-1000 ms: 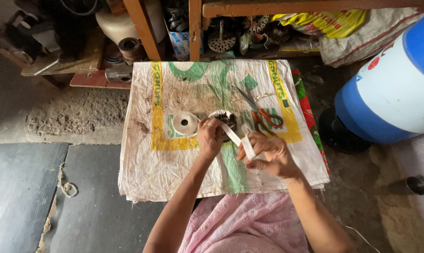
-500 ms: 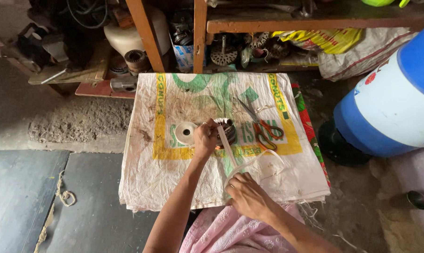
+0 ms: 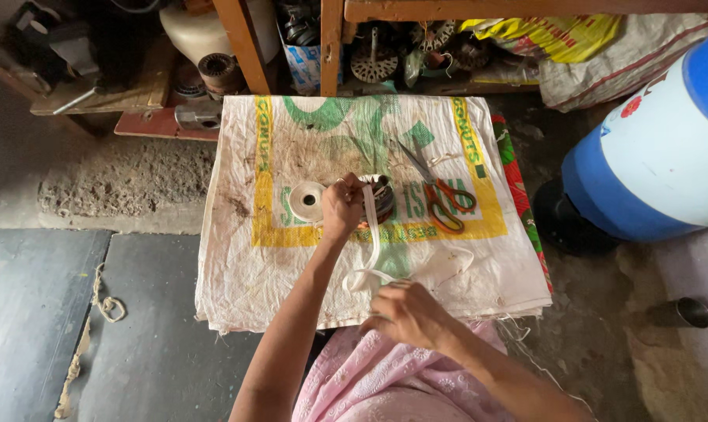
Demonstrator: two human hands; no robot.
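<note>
White tape [image 3: 372, 234] pinched taut between left hand [image 3: 342, 207] and right hand [image 3: 405, 312] — sack's near edge [image 3: 291, 316] beneath.

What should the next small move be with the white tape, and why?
Probably keep the right hand pulling toward the body to take out the slack. The white tape runs from the round metal part under the left hand down to the right hand, where it loops loosely. The left hand pins the part on the woven sack; scissors lie beside it.
</note>
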